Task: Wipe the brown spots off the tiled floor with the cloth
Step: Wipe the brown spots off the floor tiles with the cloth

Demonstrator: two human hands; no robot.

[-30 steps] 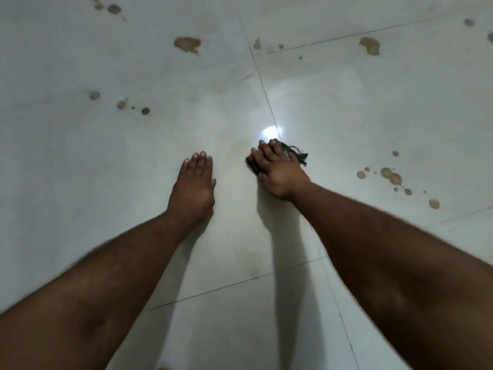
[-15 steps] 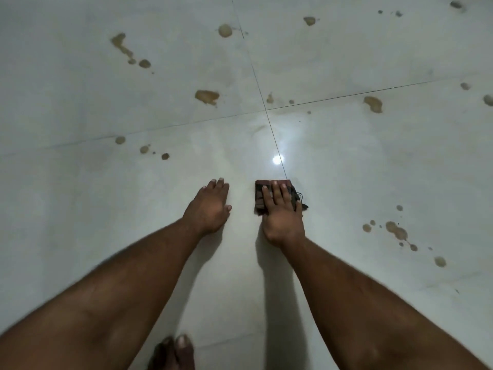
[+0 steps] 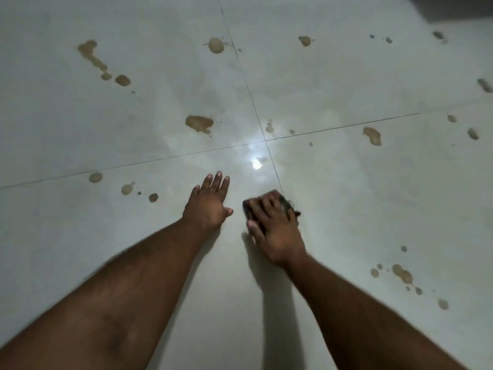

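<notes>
My right hand presses flat on a small dark cloth on the pale tiled floor, just right of the centre. The cloth shows only at the fingertips and the right edge. My left hand rests palm down on the floor beside it, fingers apart, holding nothing. Brown spots lie all around: a large blotch ahead of my left hand, three small spots to the left, and a cluster to the right of my right forearm.
More brown stains sit farther out: a trail at the far left, a round one at the top, one at the right. A lamp's glare shines near the tile joints' crossing. Something dark fills the top right corner.
The view has tilted up and shows more floor ahead. My right hand with the cloth has turned slightly to the left and is blurred by motion. The left hand stays planted.
</notes>
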